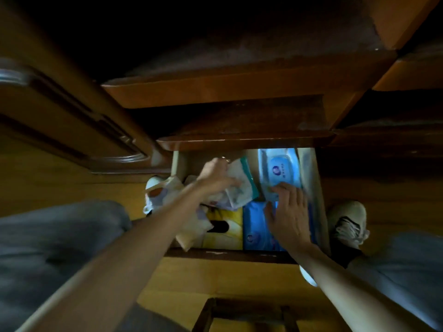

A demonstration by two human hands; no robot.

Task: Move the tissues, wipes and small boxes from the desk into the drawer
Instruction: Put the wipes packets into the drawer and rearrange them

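Note:
The wooden drawer stands pulled out below the desk edge, seen from above. Inside, a blue wipes pack with a lid lies at the back right, another blue pack at the front right, and a yellow tissue box beside it. My left hand grips a white soft pack with a teal edge over the middle of the drawer. My right hand lies flat, fingers spread, across the two blue packs. Small pale packets sit under my left forearm.
The desk's underside and front edge overhang the back of the drawer. A carved cabinet door is to the left. My knees and shoes flank the drawer. A wooden stool frame stands on the yellow floor below.

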